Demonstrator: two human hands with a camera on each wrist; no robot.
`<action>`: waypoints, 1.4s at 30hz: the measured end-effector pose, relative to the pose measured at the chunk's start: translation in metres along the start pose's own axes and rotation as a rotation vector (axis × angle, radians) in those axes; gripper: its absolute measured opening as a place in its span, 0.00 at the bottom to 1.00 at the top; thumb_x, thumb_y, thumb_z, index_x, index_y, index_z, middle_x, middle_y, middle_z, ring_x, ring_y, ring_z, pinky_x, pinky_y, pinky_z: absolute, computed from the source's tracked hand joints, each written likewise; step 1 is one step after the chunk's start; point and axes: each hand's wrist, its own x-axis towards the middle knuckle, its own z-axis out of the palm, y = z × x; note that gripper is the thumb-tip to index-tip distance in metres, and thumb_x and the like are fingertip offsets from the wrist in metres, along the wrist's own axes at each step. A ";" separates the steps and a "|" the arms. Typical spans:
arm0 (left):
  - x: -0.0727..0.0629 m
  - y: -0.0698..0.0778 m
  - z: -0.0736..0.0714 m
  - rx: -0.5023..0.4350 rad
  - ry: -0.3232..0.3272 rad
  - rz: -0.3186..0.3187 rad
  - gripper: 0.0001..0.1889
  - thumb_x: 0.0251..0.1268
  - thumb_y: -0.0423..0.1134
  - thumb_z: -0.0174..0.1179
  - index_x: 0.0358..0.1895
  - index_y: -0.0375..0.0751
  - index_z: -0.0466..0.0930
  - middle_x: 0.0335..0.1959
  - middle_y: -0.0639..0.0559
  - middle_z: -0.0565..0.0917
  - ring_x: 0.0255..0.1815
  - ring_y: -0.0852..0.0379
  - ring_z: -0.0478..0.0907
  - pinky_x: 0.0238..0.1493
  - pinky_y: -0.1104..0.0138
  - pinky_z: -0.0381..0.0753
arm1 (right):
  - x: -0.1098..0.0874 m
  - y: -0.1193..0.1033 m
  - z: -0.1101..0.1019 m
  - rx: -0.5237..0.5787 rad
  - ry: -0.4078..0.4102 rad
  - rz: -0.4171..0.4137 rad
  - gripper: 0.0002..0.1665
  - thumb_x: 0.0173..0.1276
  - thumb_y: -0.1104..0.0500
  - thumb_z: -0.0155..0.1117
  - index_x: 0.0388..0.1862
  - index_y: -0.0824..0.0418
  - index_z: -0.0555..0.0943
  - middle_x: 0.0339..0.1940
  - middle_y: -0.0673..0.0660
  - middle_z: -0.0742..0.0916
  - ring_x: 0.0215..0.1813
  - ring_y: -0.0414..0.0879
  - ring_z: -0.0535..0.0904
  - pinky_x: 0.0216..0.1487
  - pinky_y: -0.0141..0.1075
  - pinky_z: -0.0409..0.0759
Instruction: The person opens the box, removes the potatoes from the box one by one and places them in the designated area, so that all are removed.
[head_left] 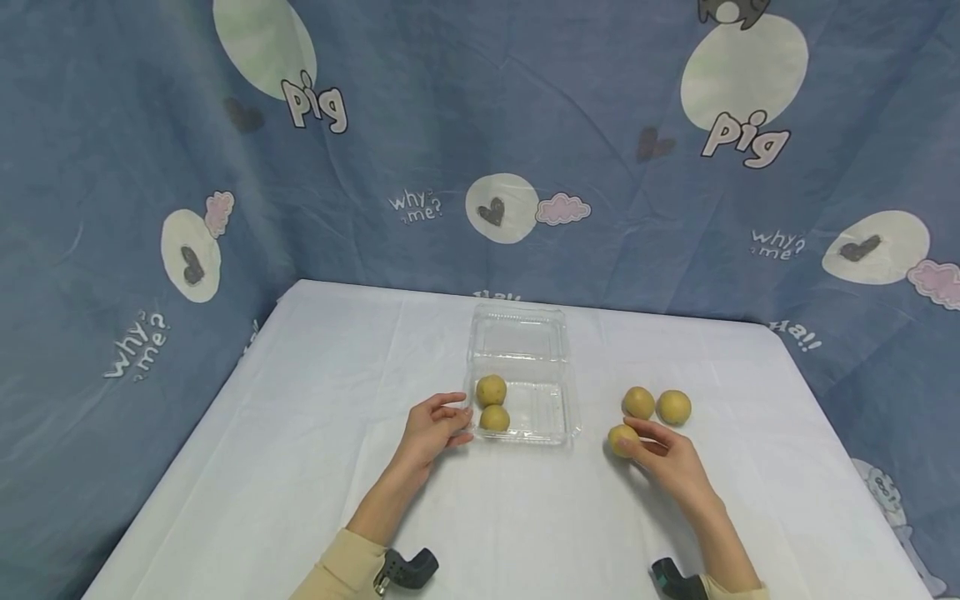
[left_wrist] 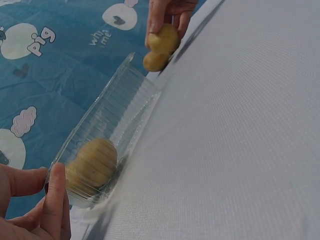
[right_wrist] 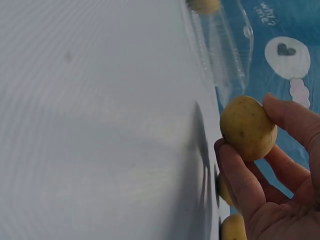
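2 fruits (head_left: 491,390) are in the container (head_left: 536,408), 3 others (head_left: 674,407) to its right.

A table (head_left: 247,500) stands with both far corners in sight, covered by a white cloth (head_left: 525,517) that shows a fine weave up close and faint creases. On the cloth, around the middle of its far part, lies a clear plastic container (head_left: 534,408), opened out, with its base nearer and its lid (head_left: 521,337) spread toward the far edge. Right of it, apart from it, two round yellow fruits (head_left: 639,402) (head_left: 675,407) rest just beside each other.
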 end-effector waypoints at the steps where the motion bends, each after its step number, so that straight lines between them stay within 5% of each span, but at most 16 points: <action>1: 0.000 0.000 0.000 0.000 -0.002 0.001 0.21 0.65 0.29 0.64 0.60 0.29 0.74 0.32 0.47 0.79 0.34 0.58 0.78 0.38 0.66 0.88 | 0.000 0.001 0.000 -0.007 0.001 0.004 0.34 0.66 0.44 0.68 0.66 0.59 0.75 0.62 0.60 0.79 0.55 0.48 0.80 0.54 0.28 0.76; 12: 0.000 0.000 0.000 0.002 -0.006 0.001 0.21 0.65 0.29 0.64 0.60 0.29 0.74 0.32 0.47 0.79 0.34 0.57 0.78 0.38 0.65 0.88 | 0.002 0.007 -0.004 -0.072 0.029 -0.019 0.35 0.65 0.42 0.68 0.65 0.60 0.75 0.60 0.61 0.80 0.59 0.55 0.78 0.61 0.50 0.75; 21: -0.002 0.000 0.000 -0.003 -0.009 -0.001 0.21 0.65 0.29 0.63 0.61 0.28 0.72 0.32 0.47 0.79 0.34 0.58 0.79 0.38 0.66 0.88 | 0.004 0.006 -0.005 -0.153 0.061 -0.093 0.31 0.67 0.44 0.67 0.61 0.63 0.78 0.57 0.61 0.83 0.56 0.56 0.79 0.56 0.46 0.78; 31: 0.000 -0.001 0.000 0.000 0.002 -0.010 0.20 0.64 0.28 0.64 0.59 0.30 0.75 0.31 0.47 0.79 0.34 0.57 0.79 0.38 0.66 0.88 | 0.003 0.009 -0.010 -0.157 0.072 -0.052 0.33 0.68 0.42 0.66 0.62 0.62 0.77 0.60 0.63 0.81 0.60 0.59 0.77 0.61 0.53 0.76; 42: 0.000 -0.002 0.000 -0.011 0.003 -0.011 0.19 0.64 0.28 0.64 0.58 0.30 0.75 0.31 0.47 0.79 0.34 0.57 0.79 0.38 0.66 0.88 | 0.002 0.014 -0.019 -0.153 0.081 -0.031 0.34 0.69 0.41 0.64 0.64 0.63 0.75 0.58 0.65 0.81 0.59 0.59 0.77 0.58 0.50 0.77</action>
